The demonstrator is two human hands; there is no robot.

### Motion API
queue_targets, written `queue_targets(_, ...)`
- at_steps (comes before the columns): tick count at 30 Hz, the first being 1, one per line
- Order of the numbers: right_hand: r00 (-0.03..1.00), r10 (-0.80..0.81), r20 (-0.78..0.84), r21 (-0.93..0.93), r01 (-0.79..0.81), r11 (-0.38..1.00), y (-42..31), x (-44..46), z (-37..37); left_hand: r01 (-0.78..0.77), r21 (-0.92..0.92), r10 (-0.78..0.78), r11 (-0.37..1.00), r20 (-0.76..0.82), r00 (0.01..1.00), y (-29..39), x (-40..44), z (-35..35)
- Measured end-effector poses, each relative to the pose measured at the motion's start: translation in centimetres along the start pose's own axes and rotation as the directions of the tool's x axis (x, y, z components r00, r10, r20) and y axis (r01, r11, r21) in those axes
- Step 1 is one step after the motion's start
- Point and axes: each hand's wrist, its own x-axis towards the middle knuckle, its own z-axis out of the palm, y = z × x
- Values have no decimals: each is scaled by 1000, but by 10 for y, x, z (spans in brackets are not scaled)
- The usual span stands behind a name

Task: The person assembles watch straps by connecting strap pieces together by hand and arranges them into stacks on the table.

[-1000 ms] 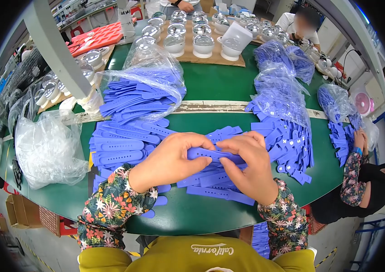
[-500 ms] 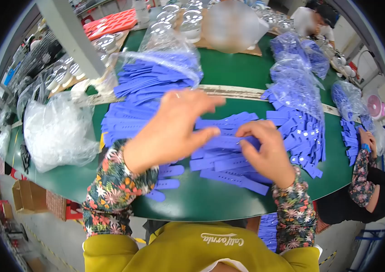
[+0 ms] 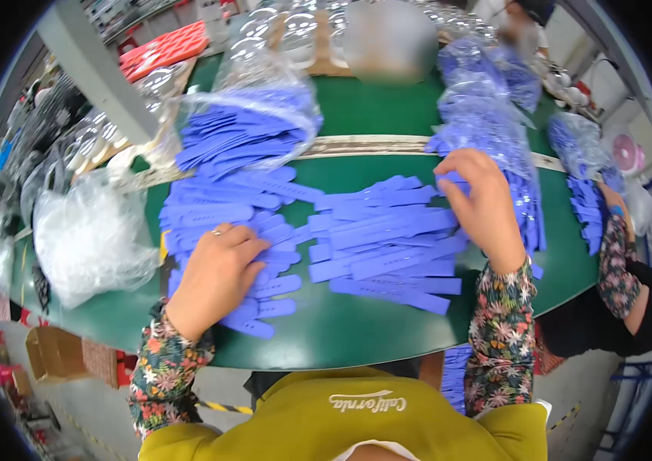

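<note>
Blue-violet watch straps with rows of holes lie on the green table in several piles. My left hand (image 3: 222,269) is on the left pile (image 3: 210,207), fingers curled and closed over a strap; its fingertips are partly hidden. A stacked middle pile (image 3: 387,238) lies between my hands, untouched by either. Over at the right, my right hand (image 3: 486,201) pinches a blue watch strap (image 3: 452,180) between thumb and fingers, beside the right pile (image 3: 525,207), which it partly covers.
Straps spill from a clear plastic bag (image 3: 264,115) at back left, and more bagged straps (image 3: 479,100) stand at back right. A crumpled clear bag (image 3: 91,238) sits left. A pale strip (image 3: 372,144) crosses the table (image 3: 310,338). A co-worker's sleeve (image 3: 619,257) is far right.
My left hand has moved down and left from above the middle onto the left pile. My right hand has left the middle pile, going up and right to the right pile.
</note>
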Motion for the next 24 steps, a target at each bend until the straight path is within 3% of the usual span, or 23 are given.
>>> queue_targets(2,999,45,-9,-74,-46,996,27,-1,-14,-17,-17,17,1000,13,1000,-10,2,0)
queue_targets(5,981,20,195,-82,-4,997,64,-4,-11,-45,-37,44,998,-10,999,-20,7,-3)
queue_targets(7,978,14,210,-159,20,987,62,-5,-3,-53,-38,52,998,-16,999,-20,11,-8)
queue_targets(9,967,28,252,-301,51,952,59,-3,9,84,-105,-99,991,-149,984,-12,16,-16)
queue_targets(10,968,28,248,-303,50,952,61,-2,16,80,-103,-95,991,-152,984,-6,22,-22)
queue_targets(12,960,53,274,-454,81,887,64,-2,29,179,-311,-232,933,-142,962,10,41,-33)
queue_targets(14,963,37,268,-475,99,874,62,-1,29,92,-340,-165,936,-191,968,21,60,-34)
queue_targets(16,967,66,247,-430,48,902,57,-1,25,4,-362,-100,932,-246,964,31,74,-33)
queue_targets(18,974,34,223,-412,63,909,55,1,16,2,-556,-108,831,-158,982,36,85,-30)
queue_targets(20,998,-68,16,-279,69,958,48,5,8,61,-603,-149,795,-96,984,30,89,-22)
queue_targets(22,995,-82,-48,-293,64,954,36,12,0,118,-705,-152,699,15,988,23,88,-17)
queue_targets(24,966,-76,-245,-266,8,964,30,14,-2,155,-716,-143,681,77,987,17,86,-17)
